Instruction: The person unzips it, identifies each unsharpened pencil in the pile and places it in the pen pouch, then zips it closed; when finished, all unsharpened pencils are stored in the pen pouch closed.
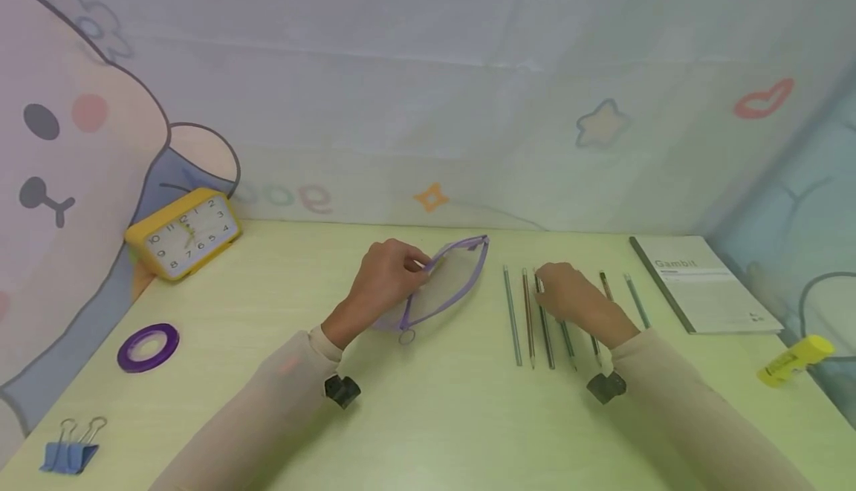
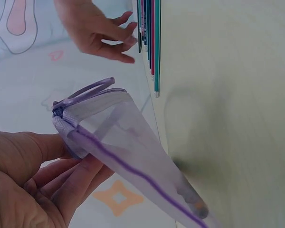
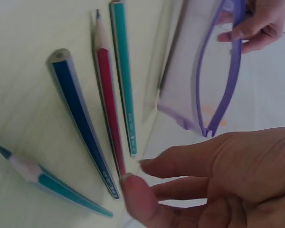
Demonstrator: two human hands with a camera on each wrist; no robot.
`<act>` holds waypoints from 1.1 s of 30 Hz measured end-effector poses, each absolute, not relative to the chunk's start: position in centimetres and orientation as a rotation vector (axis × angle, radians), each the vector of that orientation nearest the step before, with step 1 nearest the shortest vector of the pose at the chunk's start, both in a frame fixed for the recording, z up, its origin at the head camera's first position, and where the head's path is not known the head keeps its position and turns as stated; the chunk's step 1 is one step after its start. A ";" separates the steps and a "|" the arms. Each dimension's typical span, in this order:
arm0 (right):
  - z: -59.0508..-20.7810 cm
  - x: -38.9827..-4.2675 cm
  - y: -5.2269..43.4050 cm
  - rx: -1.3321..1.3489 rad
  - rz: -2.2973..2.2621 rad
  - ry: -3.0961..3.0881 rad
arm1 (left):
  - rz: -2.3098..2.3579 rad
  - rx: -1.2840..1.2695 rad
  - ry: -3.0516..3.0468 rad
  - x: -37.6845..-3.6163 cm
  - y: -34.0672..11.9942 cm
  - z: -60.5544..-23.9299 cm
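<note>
My left hand (image 1: 383, 281) pinches the side of a translucent mesh zip pouch (image 2: 121, 126) with purple edging, whose mouth gapes toward the right. A dark rod-like shape (image 2: 195, 202) shows through the pouch's lower end in the left wrist view. Several pencils lie in a row on the table to the right of the pouch. My right hand (image 1: 576, 299) is over the middle of that row, thumb and fingers apart. In the right wrist view its fingertips are close to the ends of a red pencil (image 3: 108, 95) and a dark blue pencil (image 3: 80, 118); a teal pencil (image 3: 123, 76) lies beside them.
A notebook (image 1: 709, 287) and a yellow glue stick (image 1: 794, 361) lie at the right. On the left are a yellow alarm clock (image 1: 187, 235), a purple roll of tape (image 1: 127, 357) and a blue binder clip (image 1: 69, 457). A printed cloth (image 1: 414, 105) hangs behind the table.
</note>
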State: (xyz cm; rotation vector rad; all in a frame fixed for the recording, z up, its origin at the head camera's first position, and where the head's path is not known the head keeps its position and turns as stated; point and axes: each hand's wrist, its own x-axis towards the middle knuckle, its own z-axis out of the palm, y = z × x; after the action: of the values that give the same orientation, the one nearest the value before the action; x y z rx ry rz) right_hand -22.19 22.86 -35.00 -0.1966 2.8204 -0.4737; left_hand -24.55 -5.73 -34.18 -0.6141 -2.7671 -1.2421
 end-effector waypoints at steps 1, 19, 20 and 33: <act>-35.2 -22.1 22.8 -0.195 -0.464 2.808 | -1.243 -0.616 -2.766 -24.6 -5.7 -34.2; -36.3 -22.0 21.6 -0.232 -0.292 2.744 | -1.230 -0.683 -2.762 -24.9 -5.8 -34.1; -36.3 -22.1 21.6 -0.230 -0.292 2.751 | -1.231 -0.685 -2.761 -24.9 -5.8 -34.1; -36.1 -21.9 21.3 -0.210 -0.367 2.802 | -1.225 -0.674 -2.764 -24.9 -5.8 -34.3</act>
State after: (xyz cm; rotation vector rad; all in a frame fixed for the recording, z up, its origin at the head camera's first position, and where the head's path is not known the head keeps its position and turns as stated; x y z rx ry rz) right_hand -21.91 21.34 -36.13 -0.2097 2.8018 -0.3673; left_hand -24.86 -5.84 -34.28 -0.6736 -2.7644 -1.2247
